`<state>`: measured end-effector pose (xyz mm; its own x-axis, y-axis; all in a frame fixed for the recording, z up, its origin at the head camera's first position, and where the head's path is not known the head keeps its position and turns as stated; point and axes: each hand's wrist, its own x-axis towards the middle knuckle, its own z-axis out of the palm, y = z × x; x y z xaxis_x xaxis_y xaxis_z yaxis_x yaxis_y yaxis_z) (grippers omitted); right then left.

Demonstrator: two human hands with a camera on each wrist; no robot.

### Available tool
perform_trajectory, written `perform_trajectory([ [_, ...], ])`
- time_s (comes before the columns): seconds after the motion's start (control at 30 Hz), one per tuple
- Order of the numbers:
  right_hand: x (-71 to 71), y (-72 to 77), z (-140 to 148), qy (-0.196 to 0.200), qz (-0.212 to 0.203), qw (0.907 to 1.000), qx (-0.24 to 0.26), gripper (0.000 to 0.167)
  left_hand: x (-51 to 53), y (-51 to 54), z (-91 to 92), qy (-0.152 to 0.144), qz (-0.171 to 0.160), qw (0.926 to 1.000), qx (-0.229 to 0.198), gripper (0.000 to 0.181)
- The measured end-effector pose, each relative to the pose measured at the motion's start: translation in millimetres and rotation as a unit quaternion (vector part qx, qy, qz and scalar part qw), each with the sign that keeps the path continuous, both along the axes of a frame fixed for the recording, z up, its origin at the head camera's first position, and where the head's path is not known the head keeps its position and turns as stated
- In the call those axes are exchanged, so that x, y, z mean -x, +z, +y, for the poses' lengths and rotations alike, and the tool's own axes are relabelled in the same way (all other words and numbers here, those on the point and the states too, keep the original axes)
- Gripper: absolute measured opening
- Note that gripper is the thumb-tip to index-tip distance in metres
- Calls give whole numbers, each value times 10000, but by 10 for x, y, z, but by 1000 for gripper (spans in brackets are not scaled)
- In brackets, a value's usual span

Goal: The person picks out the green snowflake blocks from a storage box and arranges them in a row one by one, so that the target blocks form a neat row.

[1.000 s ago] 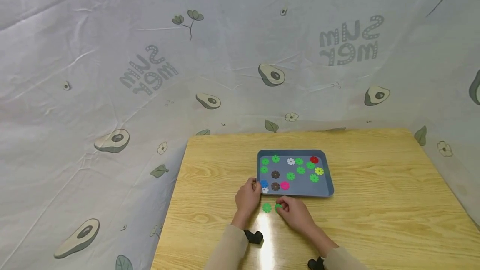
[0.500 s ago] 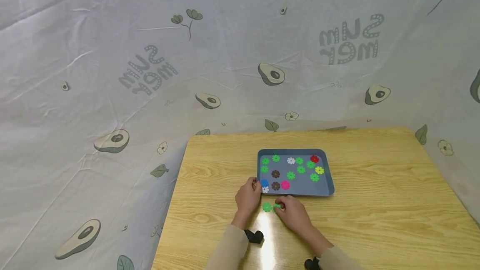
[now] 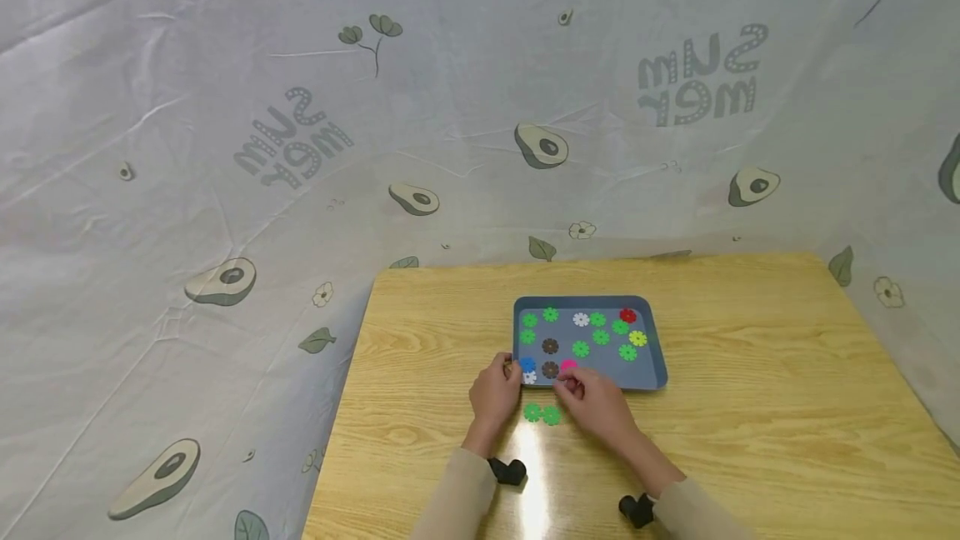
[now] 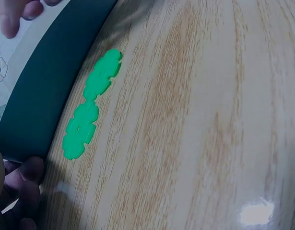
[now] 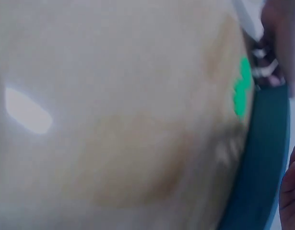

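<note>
Left hand grips tray, presumably to steady it. Right hand, fingers loosely bent, appears empty near pink piece.

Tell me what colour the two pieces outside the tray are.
Green pieces, clearest in the left wrist view.

2 blurred green pieces lie beside the blue tray.
</note>
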<state>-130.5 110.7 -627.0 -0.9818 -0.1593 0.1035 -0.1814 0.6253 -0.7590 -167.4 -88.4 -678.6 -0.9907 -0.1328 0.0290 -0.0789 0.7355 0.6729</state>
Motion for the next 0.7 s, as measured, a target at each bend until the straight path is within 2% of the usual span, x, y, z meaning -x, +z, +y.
perform_trajectory([
  [0.17,309,34,187,-215,-154,9996,56,19,9,-2,-8,-31,-15,10000,-26,31],
  [0.37,608,-76,341,-469,-194,9980,-364,25,12,-15,-9,-39,-17,10000,-54,30],
  [0.5,700,-138,375,-486,-299,9970,-525,30,13,-17,-5,-26,-6,10000,-32,31],
  [0.7,748,-221,358,-339,-623,9933,-914,38,11,9,3,-6,-31,10000,-4,31],
])
